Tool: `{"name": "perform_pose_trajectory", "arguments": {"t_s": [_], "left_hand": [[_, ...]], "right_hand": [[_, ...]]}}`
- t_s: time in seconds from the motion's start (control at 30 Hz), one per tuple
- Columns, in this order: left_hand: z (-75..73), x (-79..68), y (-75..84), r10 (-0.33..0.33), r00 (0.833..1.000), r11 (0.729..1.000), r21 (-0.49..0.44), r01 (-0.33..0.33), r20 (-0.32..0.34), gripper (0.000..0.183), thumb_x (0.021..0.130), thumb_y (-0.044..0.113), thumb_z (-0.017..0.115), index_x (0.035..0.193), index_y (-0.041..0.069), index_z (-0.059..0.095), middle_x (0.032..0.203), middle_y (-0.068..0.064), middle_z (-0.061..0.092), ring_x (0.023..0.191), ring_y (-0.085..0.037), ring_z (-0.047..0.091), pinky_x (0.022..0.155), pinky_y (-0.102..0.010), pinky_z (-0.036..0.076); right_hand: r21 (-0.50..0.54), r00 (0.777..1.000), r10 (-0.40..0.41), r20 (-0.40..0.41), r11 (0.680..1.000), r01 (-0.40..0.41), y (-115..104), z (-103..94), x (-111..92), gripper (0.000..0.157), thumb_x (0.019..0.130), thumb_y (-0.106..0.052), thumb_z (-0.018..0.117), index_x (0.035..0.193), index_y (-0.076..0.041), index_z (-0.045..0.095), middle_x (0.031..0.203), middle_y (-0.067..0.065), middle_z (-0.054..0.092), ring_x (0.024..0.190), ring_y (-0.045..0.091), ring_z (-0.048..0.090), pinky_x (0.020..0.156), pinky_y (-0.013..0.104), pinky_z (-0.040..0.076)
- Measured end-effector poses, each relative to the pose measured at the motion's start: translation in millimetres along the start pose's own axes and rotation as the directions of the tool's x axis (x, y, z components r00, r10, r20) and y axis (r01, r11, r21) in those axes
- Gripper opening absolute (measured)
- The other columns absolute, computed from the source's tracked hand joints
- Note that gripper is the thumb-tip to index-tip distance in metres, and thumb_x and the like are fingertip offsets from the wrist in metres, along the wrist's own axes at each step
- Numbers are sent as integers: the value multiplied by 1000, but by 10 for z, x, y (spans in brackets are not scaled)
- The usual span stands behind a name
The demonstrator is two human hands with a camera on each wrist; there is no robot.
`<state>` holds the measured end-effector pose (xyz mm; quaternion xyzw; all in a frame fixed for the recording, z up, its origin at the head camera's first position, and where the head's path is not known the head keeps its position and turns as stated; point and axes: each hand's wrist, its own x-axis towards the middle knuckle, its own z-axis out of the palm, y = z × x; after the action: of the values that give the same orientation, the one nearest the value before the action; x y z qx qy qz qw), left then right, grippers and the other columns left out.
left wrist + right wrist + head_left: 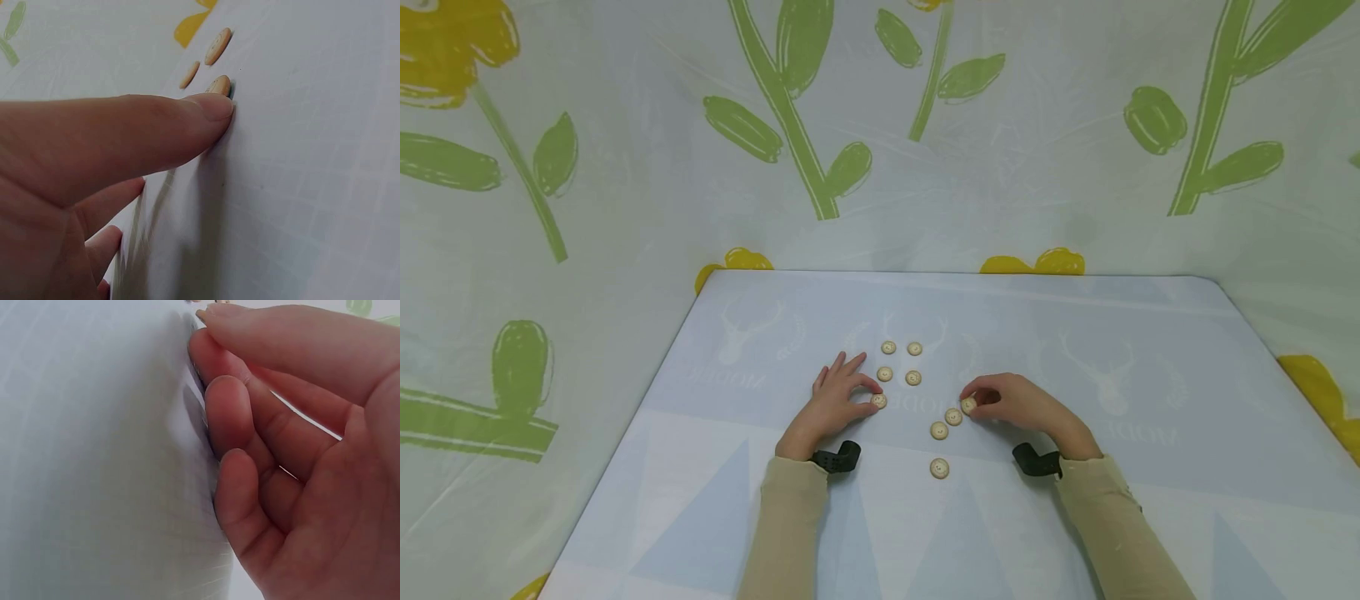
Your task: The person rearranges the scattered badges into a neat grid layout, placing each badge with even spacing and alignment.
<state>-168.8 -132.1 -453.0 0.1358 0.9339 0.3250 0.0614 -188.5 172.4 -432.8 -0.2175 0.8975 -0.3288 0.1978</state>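
My left hand [831, 404] pinches a round wooden button [878, 402] between thumb and index finger at the tabletop, with its other fingers spread out. In the left wrist view the thumb [169, 125] covers part of a button [220, 85]. Beyond it lie two pairs of similar buttons, a near pair [885, 374] and a far pair [888, 347]. To the right, my right hand [1026, 407] pinches another button [968, 406] by its edge. One button [953, 417] lies right beside that one, another [939, 431] slightly nearer me, and a third [939, 468] nearer still.
The buttons lie on a table with a pale blue and white patterned cover [700, 500]. Its far edge meets a light cloth backdrop [1030, 167] printed with green stems and yellow flowers. Black wrist mounts [838, 458] sit at both sleeve cuffs.
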Motion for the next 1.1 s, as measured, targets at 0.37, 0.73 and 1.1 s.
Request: {"name": "perform_pose_trajectory", "arguments": {"t_s": [0.37, 0.73, 1.1], "left_hand": [[-6, 1, 8, 13, 1000, 1000, -4, -13, 4, 14, 77, 24, 68, 90, 24, 64, 145, -4, 25, 135, -28, 3, 103, -50, 0], [-11, 2, 8, 21, 1000, 1000, -4, -21, 6, 14, 77, 24, 67, 90, 25, 64, 145, -5, 25, 135, -28, 4, 103, -51, 0], [-18, -4, 18, 13, 1000, 1000, 5, -13, 1, 14, 77, 25, 68, 90, 25, 63, 145, -5, 25, 135, -29, 4, 102, -52, 1]], "right_hand": [[80, 998, -22, -64, 996, 27, 32, 16, 31, 25, 79, -20, 67, 103, -22, 64, 85, -6, 58, 79, 15, 51, 68, 31, 44], [61, 980, -54, -191, 996, 67, -86, 130, 121, 26, 79, -20, 67, 104, -17, 64, 80, -5, 58, 74, 14, 52, 63, 30, 44], [98, 980, -76, -186, 991, 95, -246, 277, 172, 23, 79, -20, 67, 101, -19, 64, 78, -6, 57, 72, 13, 52, 62, 30, 45]]}}
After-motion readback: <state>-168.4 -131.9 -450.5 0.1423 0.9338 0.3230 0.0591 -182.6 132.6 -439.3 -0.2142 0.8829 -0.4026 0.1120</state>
